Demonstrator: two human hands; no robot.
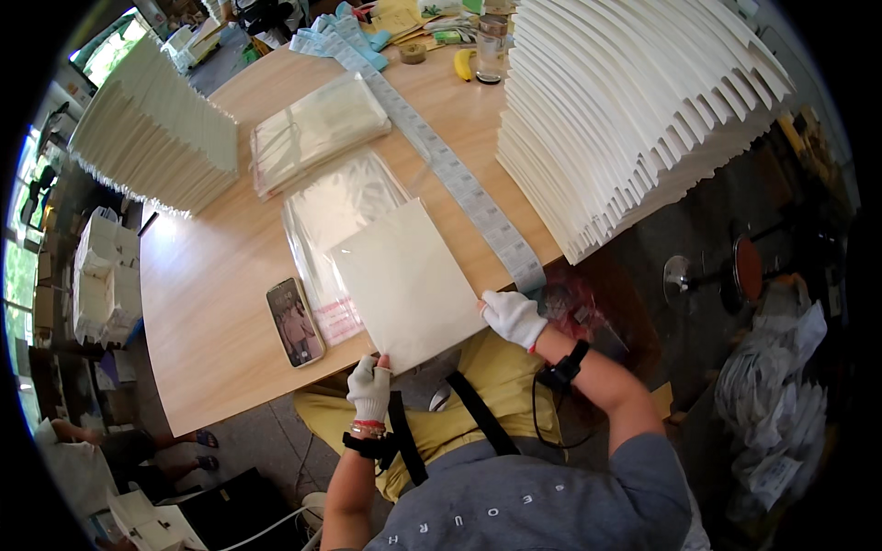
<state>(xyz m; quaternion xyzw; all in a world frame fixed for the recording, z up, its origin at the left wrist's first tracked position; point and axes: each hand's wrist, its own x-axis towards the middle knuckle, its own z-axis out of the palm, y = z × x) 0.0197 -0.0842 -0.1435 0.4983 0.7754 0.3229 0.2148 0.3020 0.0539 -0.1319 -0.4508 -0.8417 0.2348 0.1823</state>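
A flat, off-white square board or packet (409,280) lies at the table's front edge, slanted, with its near end past the edge. My left hand (369,390), in a white knit glove with bare fingertips, pinches its near left corner. My right hand (513,317), gloved alike, is closed at its near right corner. Whether the board is inside a clear sleeve, I cannot tell. Partly beneath it lies a pile of clear plastic bags (335,207) with pink print near one end. Just left of the pile is a phone (296,321) with its screen lit.
Tall stacks of white flat pieces stand at right (634,119) and far left (156,129). Behind the bags lies another bundle of clear bags (322,129). A label strip (450,170) crosses the wooden table (202,303). A glass (491,50), banana (464,64) and tape roll (412,54) sit at the back.
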